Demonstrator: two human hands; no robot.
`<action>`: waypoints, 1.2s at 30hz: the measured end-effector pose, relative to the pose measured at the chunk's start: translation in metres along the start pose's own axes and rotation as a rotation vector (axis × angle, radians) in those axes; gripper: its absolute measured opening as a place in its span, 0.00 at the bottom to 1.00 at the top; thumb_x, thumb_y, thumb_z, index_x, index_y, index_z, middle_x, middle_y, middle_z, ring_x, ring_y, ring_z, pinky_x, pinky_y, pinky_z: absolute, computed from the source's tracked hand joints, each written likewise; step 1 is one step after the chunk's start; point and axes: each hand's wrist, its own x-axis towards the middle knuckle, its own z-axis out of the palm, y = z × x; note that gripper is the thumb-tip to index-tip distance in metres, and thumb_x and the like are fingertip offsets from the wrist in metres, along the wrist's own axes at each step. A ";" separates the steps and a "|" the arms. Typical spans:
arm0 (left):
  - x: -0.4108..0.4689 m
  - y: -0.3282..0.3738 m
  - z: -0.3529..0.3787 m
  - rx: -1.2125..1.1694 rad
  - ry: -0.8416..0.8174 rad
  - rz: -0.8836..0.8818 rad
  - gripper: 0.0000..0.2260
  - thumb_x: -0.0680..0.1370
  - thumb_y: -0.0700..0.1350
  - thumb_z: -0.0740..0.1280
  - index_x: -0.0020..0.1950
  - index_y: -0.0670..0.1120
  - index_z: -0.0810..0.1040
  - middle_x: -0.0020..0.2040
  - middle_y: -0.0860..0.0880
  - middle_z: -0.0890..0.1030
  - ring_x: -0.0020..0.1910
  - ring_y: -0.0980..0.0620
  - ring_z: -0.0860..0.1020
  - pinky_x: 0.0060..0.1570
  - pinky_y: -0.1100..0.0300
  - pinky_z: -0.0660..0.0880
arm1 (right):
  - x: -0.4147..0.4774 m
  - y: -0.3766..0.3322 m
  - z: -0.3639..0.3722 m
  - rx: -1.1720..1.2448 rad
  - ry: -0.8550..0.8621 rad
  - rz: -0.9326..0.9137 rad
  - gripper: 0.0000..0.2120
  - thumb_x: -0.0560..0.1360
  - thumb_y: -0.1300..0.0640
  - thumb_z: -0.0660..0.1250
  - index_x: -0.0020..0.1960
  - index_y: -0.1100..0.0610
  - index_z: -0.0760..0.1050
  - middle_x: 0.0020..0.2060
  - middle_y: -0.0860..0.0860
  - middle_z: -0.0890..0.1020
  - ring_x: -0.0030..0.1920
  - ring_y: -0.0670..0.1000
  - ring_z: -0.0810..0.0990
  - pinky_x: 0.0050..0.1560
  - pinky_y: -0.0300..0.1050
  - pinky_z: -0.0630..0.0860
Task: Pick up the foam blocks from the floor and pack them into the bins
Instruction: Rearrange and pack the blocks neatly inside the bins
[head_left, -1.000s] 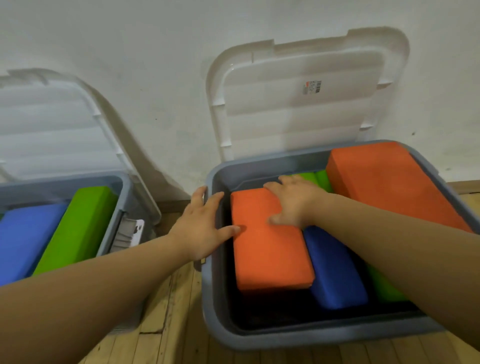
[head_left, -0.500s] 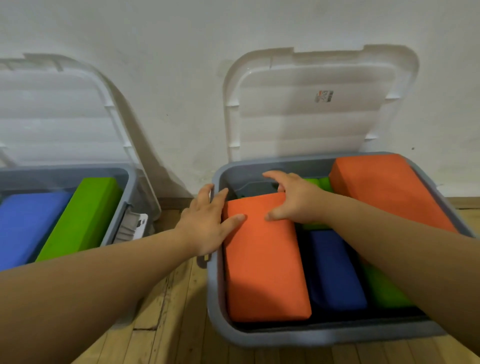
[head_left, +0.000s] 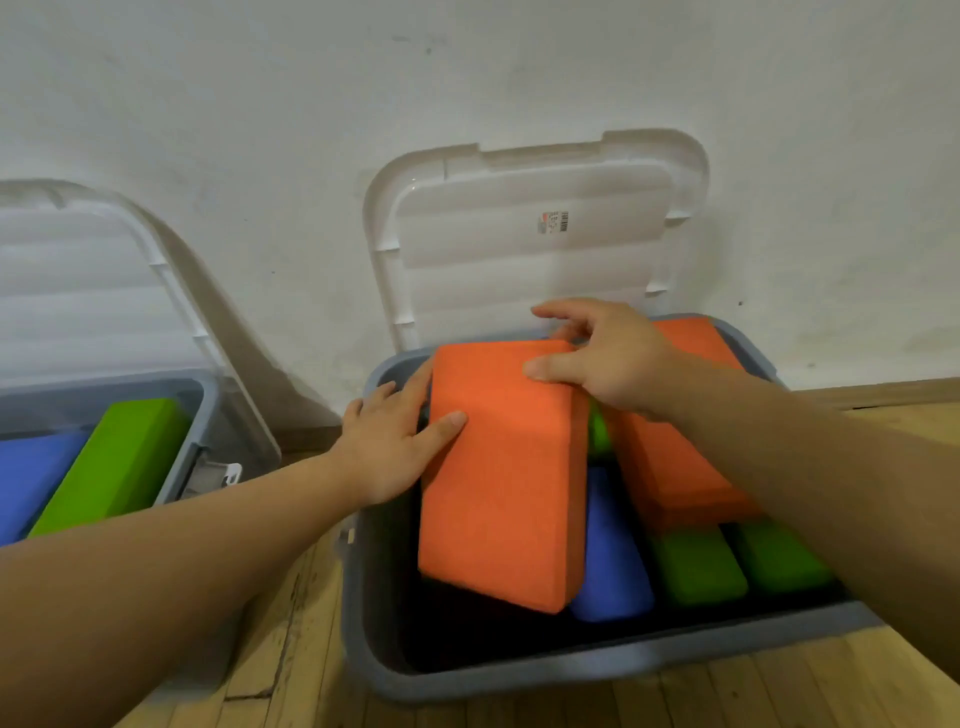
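An orange foam block (head_left: 498, 467) is tilted up inside the right grey bin (head_left: 519, 670), its far end raised above the rim. My left hand (head_left: 395, 447) grips its left edge, thumb on top. At the block's far right corner sits my right hand (head_left: 608, 358), fingers curled over the end. Beneath it lie a blue block (head_left: 608, 561) and two green blocks (head_left: 696, 566). A second orange block (head_left: 675, 467) leans on the right side of the bin.
The bin's clear lid (head_left: 530, 244) stands open against the white wall. A left grey bin (head_left: 202, 415) with its own open lid holds a green block (head_left: 114, 462) and a blue block (head_left: 26, 478). Wooden floor runs along the front.
The orange block lay flat in the bin; both hands have lifted its far end so it now tilts up. The camera view has shifted lower and to the right.
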 end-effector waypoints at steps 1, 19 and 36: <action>0.003 0.012 -0.004 -0.108 0.006 0.035 0.40 0.73 0.77 0.51 0.81 0.67 0.43 0.73 0.55 0.72 0.73 0.47 0.69 0.74 0.44 0.63 | -0.001 -0.002 -0.012 0.055 0.064 -0.012 0.31 0.68 0.50 0.81 0.68 0.42 0.77 0.54 0.46 0.79 0.49 0.41 0.79 0.56 0.36 0.73; 0.045 0.175 0.031 -0.623 -0.129 0.249 0.38 0.77 0.58 0.72 0.81 0.66 0.53 0.68 0.64 0.72 0.60 0.66 0.77 0.63 0.63 0.73 | -0.018 0.063 -0.136 -0.205 0.258 0.168 0.26 0.80 0.45 0.65 0.78 0.45 0.67 0.77 0.50 0.67 0.74 0.51 0.69 0.70 0.40 0.64; 0.012 0.016 -0.022 -0.060 0.199 -0.100 0.28 0.76 0.54 0.71 0.75 0.55 0.69 0.69 0.45 0.70 0.71 0.44 0.68 0.74 0.50 0.64 | 0.010 -0.050 -0.023 -0.590 -0.216 -0.145 0.31 0.76 0.40 0.69 0.77 0.44 0.68 0.76 0.54 0.67 0.74 0.56 0.68 0.73 0.48 0.66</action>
